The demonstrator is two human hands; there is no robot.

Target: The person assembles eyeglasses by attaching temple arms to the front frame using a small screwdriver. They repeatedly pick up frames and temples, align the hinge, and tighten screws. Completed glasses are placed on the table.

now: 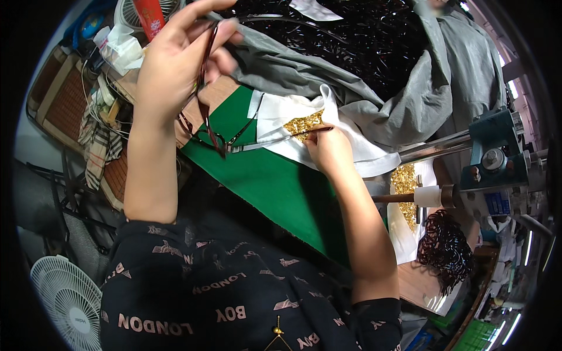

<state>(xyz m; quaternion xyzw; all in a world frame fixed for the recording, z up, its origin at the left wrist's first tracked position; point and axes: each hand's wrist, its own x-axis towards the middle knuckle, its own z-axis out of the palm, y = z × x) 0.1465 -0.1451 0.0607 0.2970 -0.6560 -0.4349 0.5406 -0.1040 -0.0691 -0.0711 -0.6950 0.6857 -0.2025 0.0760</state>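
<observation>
My left hand (170, 76) is raised at the upper left, slightly blurred, its thumb and finger closed on a glossy dark brown strip (206, 58). Below it, dark, thin pieces resembling eyeglass frames (211, 137) hang or lie over a green cloth (275, 187); I cannot tell which are joined. My right hand (329, 143) is pinched at the edge of a heap of small gold-coloured pieces (301, 124) on white cloth (369, 161). A thin dark strip (263, 143) runs into its fingers, and a dark tip shows past them.
A large heap of glossy black pieces (363, 47) lies on grey cloth (304, 70) at the back. To the right stand a teal clamp-like machine (494, 155), more gold pieces (404, 181) and a dark brown coiled heap (445, 251). A white fan (67, 304) is lower left.
</observation>
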